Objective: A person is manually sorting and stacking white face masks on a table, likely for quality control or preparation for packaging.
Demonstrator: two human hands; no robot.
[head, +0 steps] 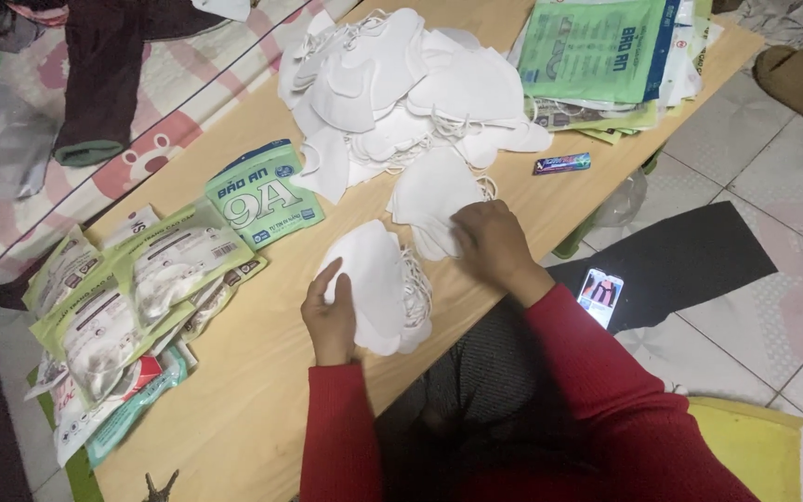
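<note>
My left hand (329, 316) rests on the edge of a small stack of white face masks (378, 279) on the low wooden table (253, 381), thumb laid over the top mask. My right hand (490, 240) lies fingers-down on a single white mask (429, 193) just beyond that stack. A big loose heap of white masks (411, 88) with ear loops covers the table's far middle. Both arms wear red sleeves.
A green pouch (264, 193) lies left of the masks, with several filled packs (132, 297) at the table's left end. Flat empty bags (597, 51) are piled at the far right, a small purple wrapper (561, 164) beside them. A lit phone (600, 296) lies on the floor.
</note>
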